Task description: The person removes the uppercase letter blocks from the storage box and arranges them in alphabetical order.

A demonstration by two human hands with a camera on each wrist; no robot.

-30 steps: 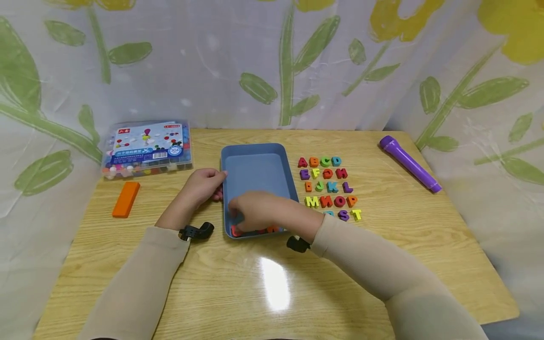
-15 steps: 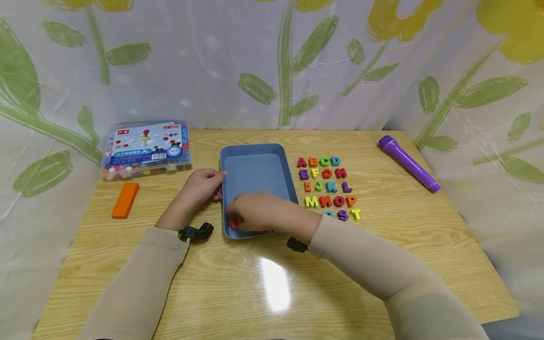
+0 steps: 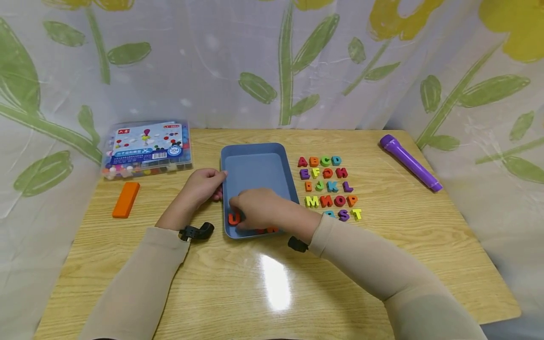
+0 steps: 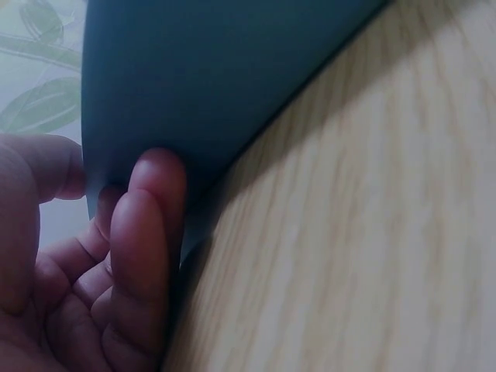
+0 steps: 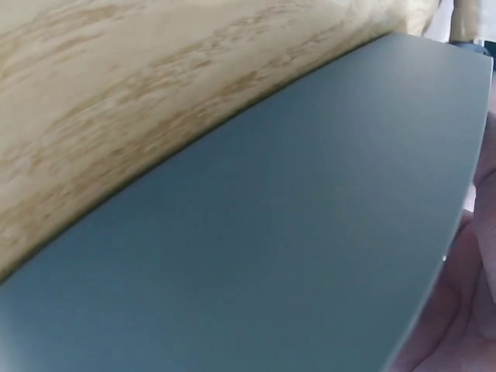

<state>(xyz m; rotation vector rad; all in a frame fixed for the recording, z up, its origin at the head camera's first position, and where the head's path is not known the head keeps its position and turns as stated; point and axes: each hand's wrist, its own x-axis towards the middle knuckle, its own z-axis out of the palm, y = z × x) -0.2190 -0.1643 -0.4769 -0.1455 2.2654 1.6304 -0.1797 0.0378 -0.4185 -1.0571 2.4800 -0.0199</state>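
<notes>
A blue-grey tray (image 3: pixel 255 170) stands mid-table. My left hand (image 3: pixel 206 185) pinches its left rim, the thumb over the edge; in the left wrist view the fingers (image 4: pixel 139 240) press the outer wall. My right hand (image 3: pixel 261 208) reaches down into the tray's near left corner. Its curled index finger and thumb are at an orange-red letter U (image 3: pixel 233 219), one above it and one below. More red and orange letters (image 3: pixel 272 230) lie along the near wall, partly covered by this hand. The right wrist view shows mostly the tray's outer wall (image 5: pixel 271 201), which hides the fingertips.
Right of the tray, coloured letters (image 3: pixel 326 201) stand in rows from A to T, some behind the right wrist. A purple toy microphone (image 3: pixel 410 163) lies far right. At the back left are a clear box of model parts (image 3: pixel 148 148) and an orange block (image 3: pixel 126 199).
The red letter has been lifted from the near wall and turned, and now shows as a U farther from that wall. My left hand has stayed on the rim.
</notes>
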